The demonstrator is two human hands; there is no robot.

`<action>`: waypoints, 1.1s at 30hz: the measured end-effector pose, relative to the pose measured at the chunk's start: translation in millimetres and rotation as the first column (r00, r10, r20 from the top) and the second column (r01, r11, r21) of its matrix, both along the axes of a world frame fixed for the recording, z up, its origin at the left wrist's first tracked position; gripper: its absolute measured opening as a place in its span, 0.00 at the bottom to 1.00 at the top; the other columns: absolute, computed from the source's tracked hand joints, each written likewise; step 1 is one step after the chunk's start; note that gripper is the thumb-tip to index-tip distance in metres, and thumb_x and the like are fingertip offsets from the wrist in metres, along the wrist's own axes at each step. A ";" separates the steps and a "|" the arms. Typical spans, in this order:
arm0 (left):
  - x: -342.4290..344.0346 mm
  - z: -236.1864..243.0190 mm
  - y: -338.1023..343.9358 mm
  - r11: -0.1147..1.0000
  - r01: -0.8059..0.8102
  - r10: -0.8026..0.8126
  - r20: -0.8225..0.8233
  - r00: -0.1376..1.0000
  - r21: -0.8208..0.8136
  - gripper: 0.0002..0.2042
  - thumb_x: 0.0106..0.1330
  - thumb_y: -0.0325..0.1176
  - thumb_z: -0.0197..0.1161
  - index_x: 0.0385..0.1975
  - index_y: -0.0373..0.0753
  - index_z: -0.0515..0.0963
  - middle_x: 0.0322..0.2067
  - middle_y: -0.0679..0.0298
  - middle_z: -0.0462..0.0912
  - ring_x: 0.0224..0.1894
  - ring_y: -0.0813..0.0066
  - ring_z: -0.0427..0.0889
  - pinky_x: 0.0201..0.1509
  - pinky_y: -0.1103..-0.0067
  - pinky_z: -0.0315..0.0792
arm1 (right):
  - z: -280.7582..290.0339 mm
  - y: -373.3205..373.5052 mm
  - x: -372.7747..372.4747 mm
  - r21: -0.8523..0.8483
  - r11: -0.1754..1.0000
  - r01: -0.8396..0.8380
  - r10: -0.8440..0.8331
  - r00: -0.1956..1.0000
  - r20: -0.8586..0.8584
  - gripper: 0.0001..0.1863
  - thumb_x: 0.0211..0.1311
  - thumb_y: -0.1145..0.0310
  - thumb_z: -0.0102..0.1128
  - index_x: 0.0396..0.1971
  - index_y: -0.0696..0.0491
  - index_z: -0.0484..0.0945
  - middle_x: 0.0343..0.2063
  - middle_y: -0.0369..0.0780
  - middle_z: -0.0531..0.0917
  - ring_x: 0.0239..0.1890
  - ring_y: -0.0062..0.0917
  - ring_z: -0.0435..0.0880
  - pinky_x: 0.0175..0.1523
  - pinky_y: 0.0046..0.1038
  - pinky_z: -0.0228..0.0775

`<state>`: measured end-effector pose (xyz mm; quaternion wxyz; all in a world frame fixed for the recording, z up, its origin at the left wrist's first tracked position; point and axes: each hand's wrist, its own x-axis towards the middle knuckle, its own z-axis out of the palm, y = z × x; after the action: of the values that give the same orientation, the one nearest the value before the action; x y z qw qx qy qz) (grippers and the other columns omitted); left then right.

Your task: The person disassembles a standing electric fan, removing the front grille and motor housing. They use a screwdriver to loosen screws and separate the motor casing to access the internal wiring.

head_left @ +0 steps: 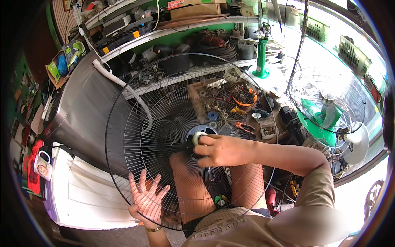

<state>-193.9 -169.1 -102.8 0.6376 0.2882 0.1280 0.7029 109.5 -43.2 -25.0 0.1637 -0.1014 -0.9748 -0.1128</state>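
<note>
While the wire fan guard (181, 140) is propped over the lap, its rim is steadied by the open left hand (146, 197) and a pale hub nut (198, 137) is gripped by the right hand (220, 150), not yet seen removed.

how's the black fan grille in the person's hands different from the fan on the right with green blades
The black fan grille is a bare wire guard with no blades; the green fan has blades inside its light wire cage. The black grille is held, left hand flat against its lower rim and right hand at the hub with a whitish part; the green fan is untouched. The black grille looks much larger, though it is nearer the camera. Both are round with radial wires.
</note>
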 end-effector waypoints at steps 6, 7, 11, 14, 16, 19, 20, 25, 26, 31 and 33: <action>6.0 -11.3 2.4 0.999 0.050 -0.050 0.058 0.997 -0.002 0.55 0.43 0.44 0.64 0.75 0.62 0.40 0.74 0.57 0.47 0.70 0.34 0.53 0.64 0.31 0.52 | -6.5 -2.7 7.6 -0.049 0.988 0.147 -0.149 0.988 -0.029 0.20 0.51 0.68 0.61 0.47 0.44 0.82 0.59 0.42 0.72 0.57 0.36 0.72 0.55 0.36 0.73; 6.0 -9.6 2.2 0.998 0.062 -0.062 0.050 0.997 0.013 0.55 0.43 0.44 0.66 0.75 0.62 0.41 0.74 0.58 0.46 0.70 0.34 0.53 0.64 0.31 0.53 | -2.2 -4.1 10.8 -0.022 0.987 0.156 -0.157 0.986 -0.052 0.19 0.51 0.68 0.61 0.46 0.44 0.83 0.58 0.42 0.72 0.57 0.36 0.72 0.55 0.36 0.73; 10.4 18.5 20.1 0.983 0.095 -0.082 -0.089 0.993 0.156 0.51 0.52 0.51 0.65 0.76 0.59 0.41 0.75 0.60 0.41 0.72 0.35 0.48 0.64 0.33 0.55 | 28.1 -3.9 27.0 0.045 0.977 0.208 -0.205 0.977 -0.066 0.13 0.51 0.67 0.60 0.39 0.46 0.85 0.53 0.41 0.75 0.54 0.34 0.74 0.54 0.34 0.75; 19.2 50.9 50.6 0.961 0.161 -0.143 -0.092 0.985 0.226 0.47 0.56 0.54 0.63 0.75 0.57 0.46 0.75 0.59 0.44 0.72 0.35 0.49 0.65 0.33 0.55 | 52.2 12.4 42.7 0.110 0.964 0.241 -0.238 0.970 -0.043 0.12 0.51 0.68 0.60 0.37 0.47 0.84 0.53 0.41 0.75 0.52 0.34 0.75 0.52 0.32 0.77; 23.8 71.3 80.8 0.952 0.222 -0.208 -0.086 0.974 0.211 0.41 0.59 0.55 0.59 0.73 0.54 0.54 0.74 0.57 0.48 0.72 0.35 0.49 0.65 0.34 0.55 | 57.9 43.8 57.0 0.104 0.967 0.234 -0.220 0.967 -0.131 0.15 0.51 0.72 0.61 0.41 0.49 0.83 0.54 0.43 0.75 0.53 0.37 0.75 0.54 0.33 0.77; 33.5 96.8 144.4 0.954 0.300 -0.301 0.041 0.953 0.023 0.31 0.59 0.54 0.57 0.63 0.49 0.69 0.69 0.53 0.58 0.69 0.31 0.53 0.64 0.31 0.54 | 77.7 82.3 83.9 0.082 0.924 0.373 -0.345 0.908 -0.235 0.17 0.49 0.79 0.62 0.42 0.50 0.81 0.54 0.46 0.75 0.56 0.43 0.76 0.57 0.38 0.75; 39.7 106.1 164.9 0.948 0.310 -0.303 0.094 0.948 -0.067 0.29 0.59 0.53 0.58 0.60 0.48 0.72 0.68 0.52 0.60 0.68 0.29 0.54 0.63 0.29 0.53 | 88.1 96.2 97.7 0.124 0.924 0.363 -0.323 0.910 -0.259 0.17 0.50 0.78 0.63 0.43 0.50 0.81 0.53 0.45 0.76 0.54 0.44 0.78 0.56 0.39 0.75; 88.7 116.9 262.2 0.930 0.234 -0.267 -0.084 0.960 -0.282 0.29 0.54 0.53 0.59 0.54 0.46 0.64 0.65 0.51 0.56 0.63 0.26 0.59 0.57 0.25 0.56 | 102.8 133.1 150.8 -0.136 0.835 0.532 -0.548 0.789 -0.277 0.12 0.55 0.79 0.64 0.40 0.57 0.81 0.44 0.46 0.81 0.44 0.43 0.83 0.46 0.40 0.76; 94.4 105.6 284.0 0.929 0.238 -0.280 -0.117 0.953 -0.285 0.30 0.53 0.52 0.59 0.55 0.47 0.61 0.65 0.52 0.56 0.63 0.27 0.60 0.56 0.25 0.57 | 90.7 140.7 152.6 -0.241 0.802 0.546 -0.597 0.743 -0.303 0.11 0.54 0.79 0.64 0.40 0.57 0.81 0.39 0.46 0.82 0.41 0.44 0.82 0.45 0.40 0.74; 139.7 46.2 363.4 0.887 0.199 -0.226 -0.016 0.974 -0.417 0.25 0.52 0.50 0.57 0.50 0.53 0.62 0.62 0.56 0.58 0.62 0.27 0.62 0.56 0.25 0.56 | 1.6 183.3 167.0 -0.500 0.654 0.568 -0.743 0.605 -0.285 0.11 0.56 0.73 0.64 0.40 0.51 0.83 0.38 0.46 0.82 0.45 0.43 0.81 0.52 0.40 0.73; 161.8 21.0 380.3 0.881 0.230 -0.256 -0.006 0.967 -0.414 0.25 0.53 0.49 0.56 0.52 0.55 0.61 0.61 0.58 0.60 0.63 0.26 0.62 0.58 0.25 0.53 | -37.8 197.4 184.8 -0.553 0.617 0.560 -0.770 0.573 -0.279 0.13 0.56 0.71 0.65 0.42 0.50 0.83 0.39 0.46 0.82 0.47 0.44 0.80 0.55 0.41 0.71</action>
<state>-32.0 211.2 -81.9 0.7626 0.1833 0.2545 0.5658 294.3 154.1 -62.9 0.3247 -0.5257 -0.7834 0.0671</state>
